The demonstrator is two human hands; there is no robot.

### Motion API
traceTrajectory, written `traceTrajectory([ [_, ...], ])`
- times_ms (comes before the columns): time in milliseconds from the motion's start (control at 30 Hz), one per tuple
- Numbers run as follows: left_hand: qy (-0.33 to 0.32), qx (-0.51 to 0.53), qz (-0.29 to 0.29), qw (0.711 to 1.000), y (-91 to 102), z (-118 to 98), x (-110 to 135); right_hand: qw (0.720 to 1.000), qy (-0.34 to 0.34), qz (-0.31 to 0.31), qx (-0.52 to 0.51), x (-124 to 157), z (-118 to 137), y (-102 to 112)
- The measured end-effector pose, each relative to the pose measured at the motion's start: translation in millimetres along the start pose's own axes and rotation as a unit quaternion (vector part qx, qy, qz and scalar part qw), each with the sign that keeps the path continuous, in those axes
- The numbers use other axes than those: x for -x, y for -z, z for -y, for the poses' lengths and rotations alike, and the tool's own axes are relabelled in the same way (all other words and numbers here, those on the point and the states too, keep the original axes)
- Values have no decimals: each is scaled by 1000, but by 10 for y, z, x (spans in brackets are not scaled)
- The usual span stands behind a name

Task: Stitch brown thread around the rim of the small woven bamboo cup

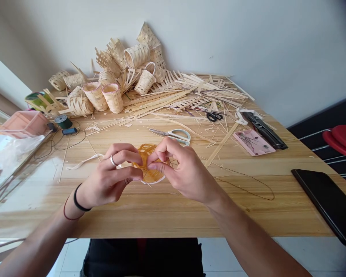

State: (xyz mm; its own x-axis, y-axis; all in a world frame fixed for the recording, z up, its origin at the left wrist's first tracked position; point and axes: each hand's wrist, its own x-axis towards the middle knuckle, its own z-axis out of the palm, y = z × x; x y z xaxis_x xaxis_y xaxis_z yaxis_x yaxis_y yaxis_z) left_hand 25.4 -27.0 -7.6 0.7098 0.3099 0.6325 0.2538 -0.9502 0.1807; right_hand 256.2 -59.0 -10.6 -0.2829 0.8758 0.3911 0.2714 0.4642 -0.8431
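A: Head view. What've we got?

B: L hand point(109, 179) and R hand point(186, 171) both on a small woven piece point(148, 175), orange-yellow, centre of the table point(173, 219), right between the hands. Can't tell if it's touching the wood or held just above.

A: Fingers?

B: L fingers point(127, 154) curled and together, pinching the piece from the left. R fingers point(161, 166) clamped on from the other side, tips v. close to the L ones. Exactly what they're pinching is hidden.

A: Which step, you reckon?

B: Prob working a strand in by hand at the pale rim point(152, 181). No tool in either hand.

A: Next move needs what?

B: Likely a steady two-hand pinch so the weave stays tight. Any loose end may call for the scissors point(173, 134), which lie just beyond the hands, w/ the handles near.

A: What else is about?

B: Woven baskets point(112, 98) heaped at the far edge, loose strips point(184, 100) beside them, thin wire point(248, 184) to the right, green spool point(63, 122) far left.
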Motion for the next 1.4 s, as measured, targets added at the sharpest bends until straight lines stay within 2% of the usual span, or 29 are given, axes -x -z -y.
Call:
traceTrajectory([
  [133, -5, -7, -3, 1000, -9, 14, 8, 1000, 16, 9, 4, -5, 25, -1],
  [400, 1, 0, -8, 1000, -1, 40, 3, 993, 92, 39, 63, -36, -6, 4],
  [600, 45, 4, -4, 999, 27, 20, 23, 983, 151, 13, 102, -46, -30, 35],
  [1000, 72, 14, 0, 997, 23, -33, 15, 981, 152, -31, 117, -17, -5, -25],
  [1400, 77, -10, -38, 996, -59, 11, 25, 981, 164, -12, 107, -16, 33, -28],
])
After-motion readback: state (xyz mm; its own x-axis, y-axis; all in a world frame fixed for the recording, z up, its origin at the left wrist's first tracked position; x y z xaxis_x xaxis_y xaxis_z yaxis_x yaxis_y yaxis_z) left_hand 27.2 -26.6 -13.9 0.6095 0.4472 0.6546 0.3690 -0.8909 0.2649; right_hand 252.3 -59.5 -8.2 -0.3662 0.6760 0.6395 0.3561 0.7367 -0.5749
